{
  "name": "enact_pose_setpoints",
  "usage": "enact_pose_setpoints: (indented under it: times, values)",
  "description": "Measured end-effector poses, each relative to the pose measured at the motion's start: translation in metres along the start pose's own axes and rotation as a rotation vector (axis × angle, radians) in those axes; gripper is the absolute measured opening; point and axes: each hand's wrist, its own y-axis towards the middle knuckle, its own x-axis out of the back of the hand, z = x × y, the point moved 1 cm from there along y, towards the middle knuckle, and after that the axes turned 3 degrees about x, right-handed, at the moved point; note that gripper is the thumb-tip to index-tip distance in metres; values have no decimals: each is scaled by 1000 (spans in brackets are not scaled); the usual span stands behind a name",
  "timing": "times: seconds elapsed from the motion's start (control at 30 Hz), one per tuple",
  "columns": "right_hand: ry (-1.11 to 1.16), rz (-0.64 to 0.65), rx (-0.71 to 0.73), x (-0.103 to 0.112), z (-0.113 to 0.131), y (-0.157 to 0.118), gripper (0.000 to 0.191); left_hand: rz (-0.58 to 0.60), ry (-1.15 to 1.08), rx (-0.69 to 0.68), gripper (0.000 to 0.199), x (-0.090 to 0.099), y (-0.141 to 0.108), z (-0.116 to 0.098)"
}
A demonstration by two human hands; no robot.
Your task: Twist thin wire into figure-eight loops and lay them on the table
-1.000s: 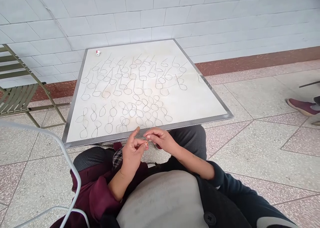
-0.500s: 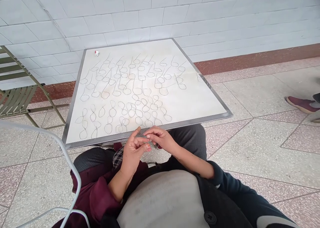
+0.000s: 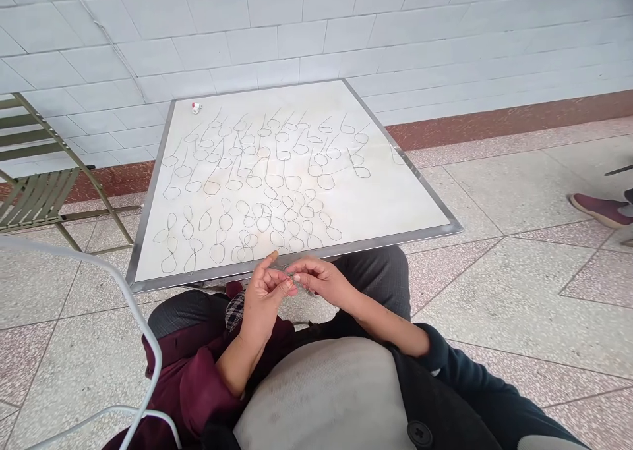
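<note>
Two hands meet just below the near edge of the table (image 3: 420,206), over the seated person's lap. The left hand (image 3: 262,298) stands with its palm turned toward the right, wrist bent back, forearm running down toward seven o'clock; its thumb and forefinger are pinched on a thin piece of wire (image 3: 293,279), the other fingers loosely curled. The right hand (image 3: 324,280) comes in from four o'clock, knuckles up, fingertips closed on the same wire, so the two sets of fingertips nearly touch. That wire is fine and hard to make out between them. On the tabletop, toward twelve o'clock, lie rows of bent wire loops (image 3: 257,180), and a small white and red object (image 3: 196,107) sits near the far left corner.
</note>
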Motion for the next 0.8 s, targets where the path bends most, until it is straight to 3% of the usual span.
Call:
enact_pose_setpoints:
  times: [0.17,0.3,0.43,0.8]
  values:
    - [-46,-21,4,3,4,1,22,31,34,27,55,-1,-1,-3]
    - [-169,4,102,3,7,2,21,-38,148,-26,58,0,-1,-5]
    - [-246,-3,155,0,3,1,21,-58,195,-68,49,2,1,-2]
    - [-194,-50,74,0,-2,1,18,-4,243,62,53,4,2,1]
